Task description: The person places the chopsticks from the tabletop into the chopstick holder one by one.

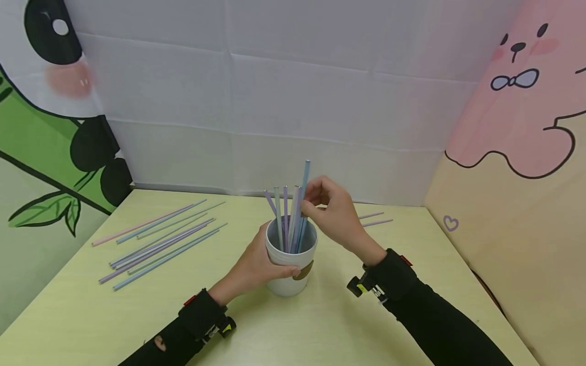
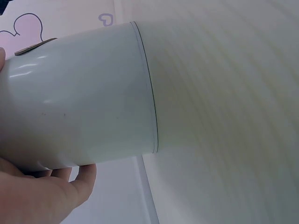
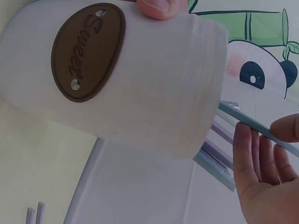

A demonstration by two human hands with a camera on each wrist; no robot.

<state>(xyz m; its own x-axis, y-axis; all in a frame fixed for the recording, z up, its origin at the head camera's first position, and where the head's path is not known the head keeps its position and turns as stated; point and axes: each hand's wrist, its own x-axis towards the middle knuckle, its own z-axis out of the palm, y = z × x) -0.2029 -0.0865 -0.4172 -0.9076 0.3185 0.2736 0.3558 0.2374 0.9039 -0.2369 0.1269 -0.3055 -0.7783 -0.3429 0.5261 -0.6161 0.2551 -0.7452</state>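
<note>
A white cup [image 1: 285,287] with a brown oval badge [image 3: 88,51] reading "Sweet" stands on the table, leaning slightly. My left hand [image 1: 256,259] grips its side, thumb toward the front and fingers round the far side. Several slim purple, green and pale straw-like sticks [image 1: 285,203] poke up out of the cup. Over its rim, my right hand [image 1: 333,213] pinches a blue straw-like stick [image 1: 306,175] between thumb and fingers. That stick rises higher than the others, its lower part inside the cup. The right wrist view shows the thumb pressing the blue stick [image 3: 247,120] against the fingertips.
Several loose pink, blue, green and purple sticks [image 1: 152,253] lie slanted on the table left of the cup. Two purple sticks [image 1: 377,222] lie behind the right forearm. A white cloth backdrop [image 1: 293,101] closes off the table's far edge, with printed side panels.
</note>
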